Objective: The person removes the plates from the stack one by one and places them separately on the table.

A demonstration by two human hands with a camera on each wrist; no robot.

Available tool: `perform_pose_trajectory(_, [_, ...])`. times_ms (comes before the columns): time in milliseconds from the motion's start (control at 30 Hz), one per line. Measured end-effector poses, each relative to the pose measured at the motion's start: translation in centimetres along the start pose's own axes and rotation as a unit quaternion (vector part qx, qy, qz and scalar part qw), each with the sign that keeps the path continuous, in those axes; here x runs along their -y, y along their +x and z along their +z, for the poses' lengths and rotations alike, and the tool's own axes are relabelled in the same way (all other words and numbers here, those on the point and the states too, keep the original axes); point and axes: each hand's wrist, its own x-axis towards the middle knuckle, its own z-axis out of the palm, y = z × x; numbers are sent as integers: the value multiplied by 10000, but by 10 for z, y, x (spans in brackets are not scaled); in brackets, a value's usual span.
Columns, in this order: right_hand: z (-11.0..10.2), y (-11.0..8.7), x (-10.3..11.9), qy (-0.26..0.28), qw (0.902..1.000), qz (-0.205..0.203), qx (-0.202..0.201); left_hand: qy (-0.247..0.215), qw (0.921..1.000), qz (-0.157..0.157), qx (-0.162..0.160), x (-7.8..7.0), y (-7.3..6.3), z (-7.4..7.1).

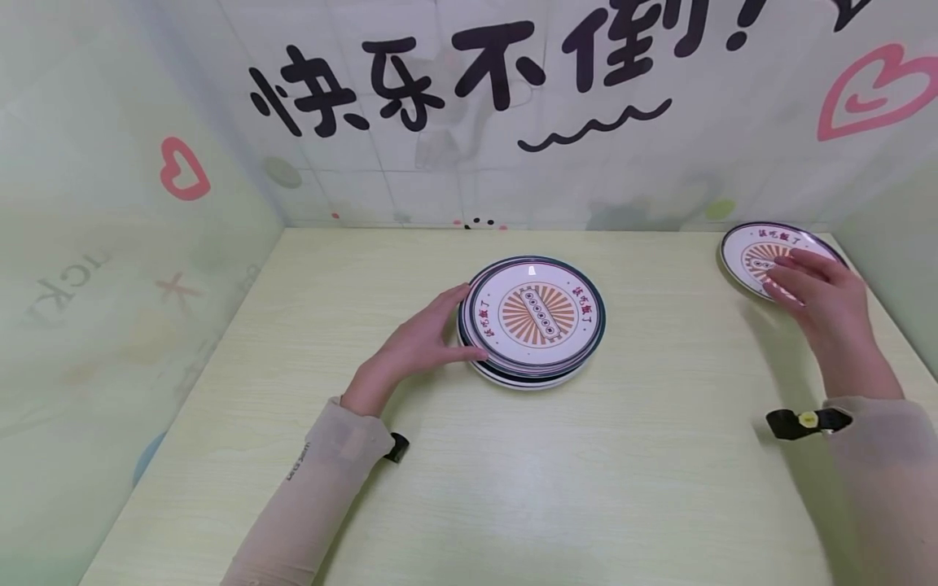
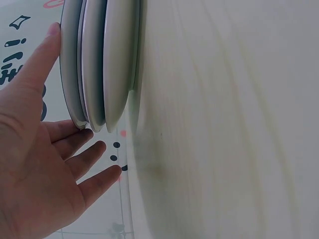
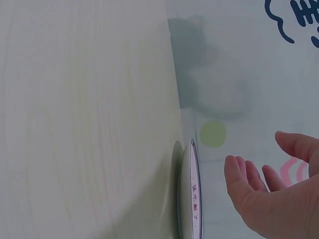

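Observation:
A stack of round white plates (image 1: 541, 316) with dark rims stands on the table's middle, a sunburst print on the uppermost one. My left hand (image 1: 418, 338) is at the stack's left side, its thumb and fingers spread and touching the rim. In the left wrist view, the stacked plates (image 2: 92, 64) show edge-on, with the thumb and fingertips against the top plate's edge. Over at the back right lies a single matching plate (image 1: 758, 254). Above it hovers my right hand (image 1: 828, 297), fingers loosely bent; the right wrist view shows a gap between hand and plate (image 3: 191, 199).
The pale wooden table (image 1: 623, 472) meets a back wall (image 1: 469, 195) printed with large dark characters. Side walls (image 1: 95, 268) border it left and right. The single plate lies close to the back wall and the table's right edge.

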Motion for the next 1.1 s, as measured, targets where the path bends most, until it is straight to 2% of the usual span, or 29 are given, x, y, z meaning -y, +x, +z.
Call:
perform_pose_trajectory(400, [21, 0, -12, -89, 9977, -193, 650, -12, 10000, 41, -30, -1, -1, 0])
perform_pose_trajectory(1100, [58, -6, -30, -865, 9890, -246, 1172, 12, 10000, 15, -23, -2, -1, -1])
